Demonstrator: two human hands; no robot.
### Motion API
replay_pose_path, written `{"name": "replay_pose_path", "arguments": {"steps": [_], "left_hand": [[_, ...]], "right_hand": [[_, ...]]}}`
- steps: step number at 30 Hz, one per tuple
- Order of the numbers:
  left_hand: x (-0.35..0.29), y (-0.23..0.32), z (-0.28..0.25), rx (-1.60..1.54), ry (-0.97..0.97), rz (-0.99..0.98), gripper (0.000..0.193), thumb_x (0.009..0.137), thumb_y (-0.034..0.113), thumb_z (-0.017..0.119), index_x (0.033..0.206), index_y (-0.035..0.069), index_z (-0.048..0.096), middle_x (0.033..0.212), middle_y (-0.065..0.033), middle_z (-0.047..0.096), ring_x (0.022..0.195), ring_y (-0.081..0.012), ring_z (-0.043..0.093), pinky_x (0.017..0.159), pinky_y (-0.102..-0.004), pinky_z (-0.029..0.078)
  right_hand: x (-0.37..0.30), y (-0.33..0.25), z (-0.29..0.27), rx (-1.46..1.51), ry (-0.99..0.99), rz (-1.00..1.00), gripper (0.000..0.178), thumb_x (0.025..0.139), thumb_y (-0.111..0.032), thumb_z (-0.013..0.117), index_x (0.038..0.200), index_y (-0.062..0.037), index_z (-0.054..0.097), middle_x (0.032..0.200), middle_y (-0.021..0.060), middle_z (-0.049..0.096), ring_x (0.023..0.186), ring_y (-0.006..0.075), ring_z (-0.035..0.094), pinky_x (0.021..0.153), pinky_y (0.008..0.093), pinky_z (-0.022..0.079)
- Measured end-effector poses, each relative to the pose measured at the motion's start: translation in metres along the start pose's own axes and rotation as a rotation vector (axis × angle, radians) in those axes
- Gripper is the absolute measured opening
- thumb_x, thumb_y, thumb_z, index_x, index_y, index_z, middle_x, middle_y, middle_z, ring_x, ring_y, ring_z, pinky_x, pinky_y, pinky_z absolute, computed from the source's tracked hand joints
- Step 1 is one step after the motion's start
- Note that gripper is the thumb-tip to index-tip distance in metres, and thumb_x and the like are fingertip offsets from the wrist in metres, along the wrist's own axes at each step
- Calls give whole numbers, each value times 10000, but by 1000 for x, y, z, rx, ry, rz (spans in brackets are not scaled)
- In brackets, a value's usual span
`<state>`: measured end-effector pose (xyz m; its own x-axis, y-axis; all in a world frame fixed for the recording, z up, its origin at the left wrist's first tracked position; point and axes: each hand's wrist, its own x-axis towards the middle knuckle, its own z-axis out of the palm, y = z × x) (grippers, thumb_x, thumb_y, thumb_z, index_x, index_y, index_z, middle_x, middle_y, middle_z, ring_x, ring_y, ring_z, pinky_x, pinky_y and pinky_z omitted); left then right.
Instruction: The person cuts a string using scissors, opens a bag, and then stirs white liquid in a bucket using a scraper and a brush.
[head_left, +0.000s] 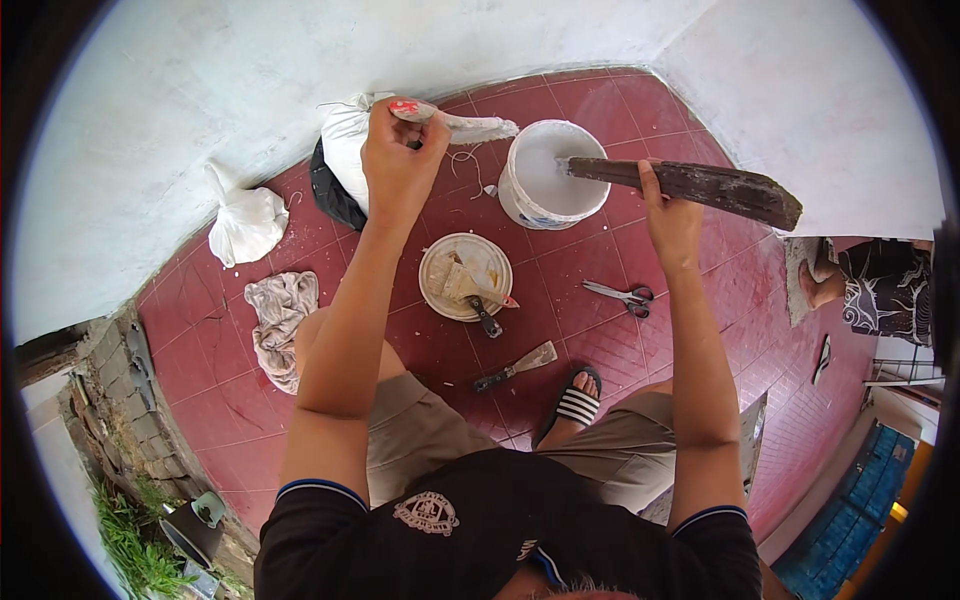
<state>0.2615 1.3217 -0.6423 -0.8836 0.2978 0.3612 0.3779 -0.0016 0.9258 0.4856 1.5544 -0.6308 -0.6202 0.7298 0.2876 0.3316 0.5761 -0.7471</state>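
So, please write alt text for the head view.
A person's right hand holds a dark wooden stick, its end in a bucket of white mixture; the left hand grips a white-coated tool. Scissors and a putty knife lie on red tiles.

So the bucket point(532, 208) is sitting on the floor point(570, 270), stick point(735, 190) poking in. Lid point(488, 252) is lying nearer and left, putty knife point(486, 318) on top, scissors point(622, 295) resting to its right.
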Motion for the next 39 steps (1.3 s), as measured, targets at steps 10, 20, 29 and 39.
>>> {"name": "replay_pose_path", "arguments": {"steps": [10,20,29,39], "left_hand": [[-1,-8,-20,-149,-17,-103,213,917,104,726,1015,13,561,892,-63,688,742,-100,653,678,-246,533],[1,0,-22,-208,-22,-158,183,926,78,698,1031,0,569,876,-78,691,709,-118,659,653,-260,535],[3,5,-23,-230,-32,-146,215,918,55,701,1042,-1,535,868,-76,675,694,-106,653,630,-243,546],[2,-1,-11,-288,-45,-189,192,917,46,696,1019,-6,542,866,-88,685,683,-117,660,619,-252,549]], "right_hand": [[-12,-41,19,-6,-179,-73,248,958,-207,693,971,39,715,793,117,710,698,176,693,643,313,530],[8,-29,26,-45,-37,-153,189,935,-160,697,930,28,721,740,125,691,646,223,666,609,340,507],[9,-29,3,-160,-132,-16,176,918,-163,715,900,12,724,714,140,669,615,220,660,591,345,491],[13,-21,29,224,-155,32,182,924,-160,708,916,21,727,733,148,681,639,209,680,587,347,503]]}}
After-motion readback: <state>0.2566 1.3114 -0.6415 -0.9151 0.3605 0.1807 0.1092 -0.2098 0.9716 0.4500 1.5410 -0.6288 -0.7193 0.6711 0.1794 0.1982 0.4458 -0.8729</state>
